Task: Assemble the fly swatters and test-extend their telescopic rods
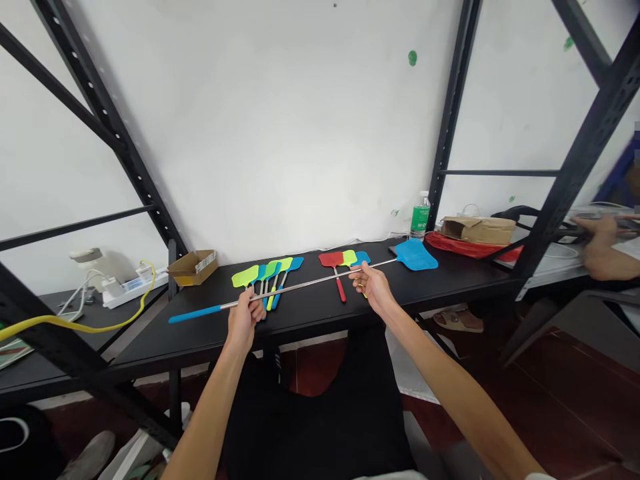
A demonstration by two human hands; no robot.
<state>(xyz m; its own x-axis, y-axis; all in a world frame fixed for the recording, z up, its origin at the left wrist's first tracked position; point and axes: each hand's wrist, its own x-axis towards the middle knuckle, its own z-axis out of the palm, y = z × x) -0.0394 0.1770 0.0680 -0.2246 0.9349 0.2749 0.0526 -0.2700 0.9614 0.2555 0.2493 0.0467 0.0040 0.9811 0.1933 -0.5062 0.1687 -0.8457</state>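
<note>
A long fly swatter [417,255] with a blue paddle, a thin metal rod and a blue handle stretches across the view above the black table. My left hand [245,315] grips its rod near the handle. With thumb and fingers closed, my right hand [371,283] holds the rod close to the paddle. Beyond my left hand lies a row of several green and blue fly swatters [270,270], handles towards me. Near my right hand lie a red fly swatter [331,260], a green one [349,256] and a blue one [363,257], partly hidden by the hand.
An open cardboard box [193,269] stands at the table's left, near a white power strip [131,291] and a yellow cable [100,329]. A green-labelled bottle [421,215] is at the back right. Dark metal posts [575,147] flank the table. At far right shows another person's hand [603,243].
</note>
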